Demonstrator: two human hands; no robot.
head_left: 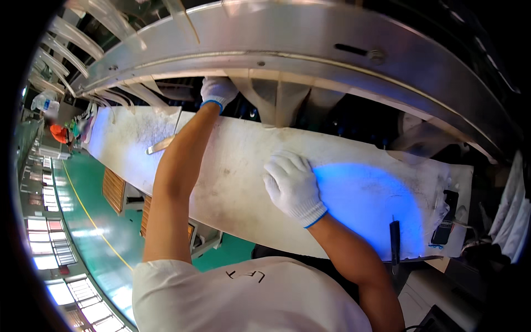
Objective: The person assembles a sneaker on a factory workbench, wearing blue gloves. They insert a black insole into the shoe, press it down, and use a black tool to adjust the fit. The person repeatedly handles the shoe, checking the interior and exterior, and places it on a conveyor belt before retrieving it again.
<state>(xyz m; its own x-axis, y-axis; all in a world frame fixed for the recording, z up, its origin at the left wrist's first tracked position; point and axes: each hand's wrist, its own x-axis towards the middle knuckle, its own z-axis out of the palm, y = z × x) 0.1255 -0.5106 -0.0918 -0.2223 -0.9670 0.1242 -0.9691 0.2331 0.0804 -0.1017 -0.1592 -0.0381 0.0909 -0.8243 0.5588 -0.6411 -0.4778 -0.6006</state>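
Note:
My left hand (pixel 217 91), in a white knitted glove with a blue cuff edge, reaches beneath the long metal beam (pixel 310 39) into the dark gap of the machine. Its fingers are hidden there, so what it touches cannot be made out. My right hand (pixel 292 185), gloved the same way, lies palm down on the stained white board (pixel 238 171) with its fingers stretched out and holds nothing. Beside it a patch of blue light falls on the board. A flat metal-tipped tool (pixel 160 145) rests on the board left of my left forearm.
Translucent flaps (pixel 276 97) hang under the beam, and clear tubes (pixel 77 36) curve at upper left. A black device (pixel 444 218) and a black-handled tool (pixel 395 243) are at the board's right end. Wooden slats (pixel 113 190) stand on the green floor (pixel 88 221); someone in orange (pixel 58 133) is far left.

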